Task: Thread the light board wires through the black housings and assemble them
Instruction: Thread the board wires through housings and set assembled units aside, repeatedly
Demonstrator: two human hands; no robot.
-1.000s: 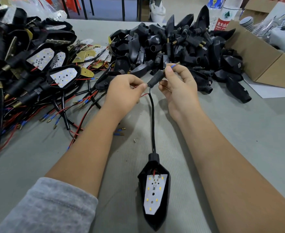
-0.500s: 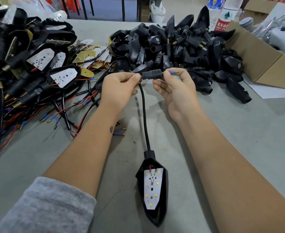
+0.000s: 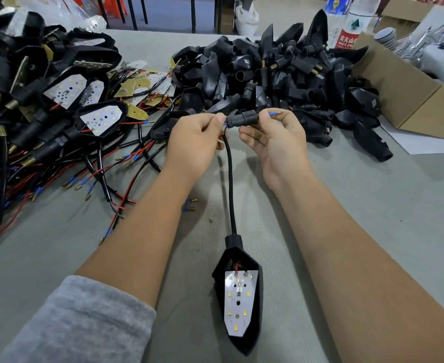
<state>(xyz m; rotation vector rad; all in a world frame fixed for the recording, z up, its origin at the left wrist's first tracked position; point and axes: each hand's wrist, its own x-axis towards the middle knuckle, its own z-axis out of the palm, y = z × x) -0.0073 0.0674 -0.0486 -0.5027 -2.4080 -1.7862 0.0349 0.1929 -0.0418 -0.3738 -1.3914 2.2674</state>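
Note:
A black pointed housing [image 3: 257, 305] lies on the table near me with a white LED light board [image 3: 237, 302] seated in it. Its black sleeved cable [image 3: 230, 179] runs up to a small ribbed black collar [image 3: 243, 118] held level between my hands. My left hand [image 3: 193, 145] pinches the wires at the collar's left end. My right hand [image 3: 278, 142] pinches the collar's right end, where a blue-tipped wire end [image 3: 275, 113] pokes out past the fingertips.
A heap of bare black housings [image 3: 268, 74] fills the far middle. Assembled units and loose boards with red and black wires [image 3: 58, 113] crowd the left. A cardboard box [image 3: 409, 100] and bottles [image 3: 351, 24] stand at the right. Grey table surface [image 3: 372, 218] surrounds my arms.
The collar has turned from tilted to level and both hands have risen slightly. The housing with its board has slid a little up the table. The blue wire tip now sticks out farther right.

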